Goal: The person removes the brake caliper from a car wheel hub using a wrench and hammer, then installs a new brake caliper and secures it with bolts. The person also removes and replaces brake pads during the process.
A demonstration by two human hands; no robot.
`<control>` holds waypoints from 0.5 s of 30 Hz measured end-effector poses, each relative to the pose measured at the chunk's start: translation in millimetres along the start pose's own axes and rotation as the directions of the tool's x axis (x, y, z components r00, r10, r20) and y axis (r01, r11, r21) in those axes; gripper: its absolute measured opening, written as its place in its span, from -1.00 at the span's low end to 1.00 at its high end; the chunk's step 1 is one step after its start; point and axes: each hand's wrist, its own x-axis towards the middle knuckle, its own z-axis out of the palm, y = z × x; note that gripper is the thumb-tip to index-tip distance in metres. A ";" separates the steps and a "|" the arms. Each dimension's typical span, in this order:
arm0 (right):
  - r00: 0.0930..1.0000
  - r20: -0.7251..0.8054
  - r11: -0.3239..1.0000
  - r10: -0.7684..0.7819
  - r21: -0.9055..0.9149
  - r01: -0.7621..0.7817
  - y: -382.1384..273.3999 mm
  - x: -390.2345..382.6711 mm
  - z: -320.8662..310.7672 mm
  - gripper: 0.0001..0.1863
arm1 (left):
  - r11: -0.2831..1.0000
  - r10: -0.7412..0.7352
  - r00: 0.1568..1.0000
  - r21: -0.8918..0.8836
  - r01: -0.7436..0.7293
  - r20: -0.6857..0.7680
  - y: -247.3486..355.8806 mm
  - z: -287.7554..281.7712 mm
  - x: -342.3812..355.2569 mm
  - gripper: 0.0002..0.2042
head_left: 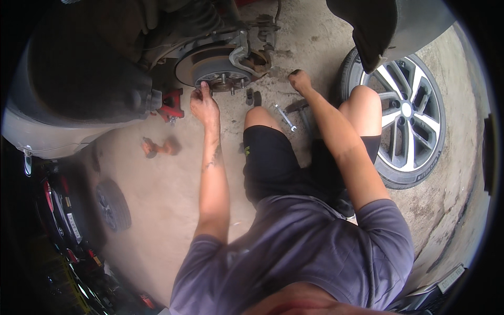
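Observation:
My left hand [205, 107] is raised to the lower edge of a wheel hub [223, 80] with bare studs, its thumb and fingertips pinched together there. Whatever sits between those fingers is too small to make out. Around the hub is a worn brake disc [195, 64], and a metal bracket [241, 54] curves over its right side. My right hand [300, 82] is curled into a fist to the right of the disc, apart from it; its contents are hidden. Below, between my knees, a double-ended wrench [285, 117] lies on the floor beside a dark tool [300, 106]. Small dark pieces [253, 97] lie below the hub.
A removed wheel [429, 123] lies at my right, partly under a hanging grey body panel [420, 23]. Left of the hub stands a red jack stand [172, 105], near a blurred orange tool [159, 147]. Another wheel [113, 205] and a parked car [65, 215] are farther left.

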 end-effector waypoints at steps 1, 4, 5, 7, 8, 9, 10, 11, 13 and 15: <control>0.998 0.003 0.997 -0.059 -0.039 0.059 4.1 5.7 5.8 -0.61 | 0.946 -0.159 0.982 -0.269 0.181 0.101 -15.4 10.4 5.0 -0.58; 0.997 0.053 0.998 0.055 -0.008 -0.055 -19.0 -15.2 4.3 -0.60 | 0.358 -0.407 0.738 -0.649 0.672 0.539 -45.3 25.2 0.3 -0.51; 0.988 0.076 0.990 0.135 0.028 -0.137 -35.1 -23.7 -1.5 -0.60 | 0.050 -0.337 0.632 -0.657 0.753 0.698 -48.7 30.0 -8.7 -0.50; 0.990 0.084 0.993 0.117 0.004 -0.118 -37.1 -30.0 -6.0 -0.60 | -0.183 -0.188 0.547 -0.576 0.797 0.816 -7.4 38.6 -33.9 -0.50; 0.992 0.078 0.995 0.099 -0.008 -0.098 -38.2 -25.5 -10.6 -0.61 | -0.165 -0.114 0.560 -0.571 0.804 0.821 12.8 44.3 -39.9 -0.51; 0.997 0.060 0.999 0.043 0.006 -0.043 -37.1 -22.7 -9.0 -0.63 | -0.144 -0.050 0.569 -0.569 0.809 0.821 30.9 44.3 -48.2 -0.51; 0.999 0.044 1.000 -0.011 0.012 0.010 -32.7 -19.2 -5.5 -0.65 | -0.131 0.011 0.573 -0.566 0.814 0.820 44.8 44.9 -58.3 -0.52; 0.997 0.030 0.998 -0.065 0.017 0.065 -27.9 -16.2 -2.2 -0.66 | -0.118 0.071 0.575 -0.565 0.817 0.815 56.6 43.1 -66.7 -0.53; 0.993 -0.002 0.991 -0.121 0.056 0.121 -26.2 -16.6 -1.7 -0.66 | 0.155 0.055 0.666 -0.665 0.731 0.744 72.0 29.6 -75.5 -0.60; 0.991 -0.021 0.987 -0.130 0.097 0.131 -30.8 -15.4 -10.6 -0.66 | 0.642 0.024 0.830 -0.645 0.414 0.557 82.0 6.0 -73.0 -0.72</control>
